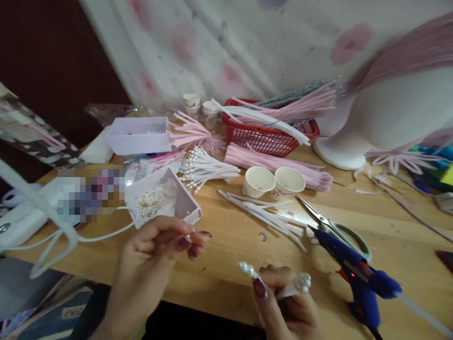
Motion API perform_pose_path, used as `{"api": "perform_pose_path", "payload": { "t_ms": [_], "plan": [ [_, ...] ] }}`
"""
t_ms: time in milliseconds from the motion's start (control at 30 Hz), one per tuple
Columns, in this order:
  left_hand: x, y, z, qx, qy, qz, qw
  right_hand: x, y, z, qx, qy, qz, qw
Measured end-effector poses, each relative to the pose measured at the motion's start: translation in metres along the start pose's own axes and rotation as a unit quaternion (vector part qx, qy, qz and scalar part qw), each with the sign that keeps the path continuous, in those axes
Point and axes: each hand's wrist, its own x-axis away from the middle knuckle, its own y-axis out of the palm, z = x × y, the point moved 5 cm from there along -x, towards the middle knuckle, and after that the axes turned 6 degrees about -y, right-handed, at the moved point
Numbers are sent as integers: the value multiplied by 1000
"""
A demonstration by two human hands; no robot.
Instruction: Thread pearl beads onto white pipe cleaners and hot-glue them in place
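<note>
My left hand (152, 259) is raised over the table's near side, thumb and forefinger pinched on a small white bead (188, 237). Lower and to the right, my right hand (283, 302) is closed on a white pipe cleaner with pearl beads (248, 269) at its tip. A cluster of pearls (303, 282) also shows at that hand; whether it belongs to the same piece I cannot tell. Just beyond my left hand sits an open box of beads (191, 217). A blue glue gun (357, 269) with a red light lies right of my right hand.
Scissors (325, 222) lie beside the glue gun, near loose white pipe cleaners (265, 215). Two paper cups (260, 182) stand behind them. Farther back are pearl-tipped white stems (212, 170), pink pipe cleaners (279, 165), a red basket (265, 137) and a white mannequin head (399, 108).
</note>
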Motion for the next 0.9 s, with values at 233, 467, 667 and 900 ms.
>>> {"api": "perform_pose_path", "payload": {
  "t_ms": [233, 467, 667, 900],
  "plan": [
    [8, 37, -54, 220, -160, -142, 952, 2, 0, -31, 139, -213, -2, 967],
    [16, 43, -65, 285, -210, -209, 912, 2, -2, -27, 218, -257, -76, 938],
    [20, 48, -64, 292, -243, -202, 903, 3, -2, -25, 214, -261, -81, 938],
    [21, 48, -68, 301, -250, -213, 895, 3, 0, -29, 199, -256, -69, 944]
  ]
}}
